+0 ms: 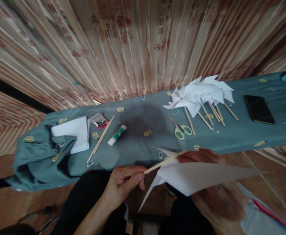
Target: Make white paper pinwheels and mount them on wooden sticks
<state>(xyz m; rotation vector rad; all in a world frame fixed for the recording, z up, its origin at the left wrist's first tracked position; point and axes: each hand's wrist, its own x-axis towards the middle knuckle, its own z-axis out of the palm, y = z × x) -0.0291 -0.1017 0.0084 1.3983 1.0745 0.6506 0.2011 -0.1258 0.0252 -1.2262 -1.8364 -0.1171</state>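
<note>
Low in front of me, my left hand [126, 182] pinches one end of a pale wooden stick [166, 161] between thumb and fingers. A white paper pinwheel [189, 176] lies against the stick, its pointed blades spreading right and down. My right hand [221, 195] grips the pinwheel from behind, partly covered by the paper. The stick's far end reaches the fingers of that hand. Whether stick and paper are joined cannot be seen. On the cloth beyond lie scissors with green handles [179, 132] and a green and white glue stick [117, 134].
Several finished pinwheels [199, 94] lie piled at the back right, beside a black phone [259, 109]. To the left are folded white paper [71, 130], a small box of metal pins [100, 121] and loose wooden sticks [100, 140]. A pleated curtain [133, 49] hangs behind the table.
</note>
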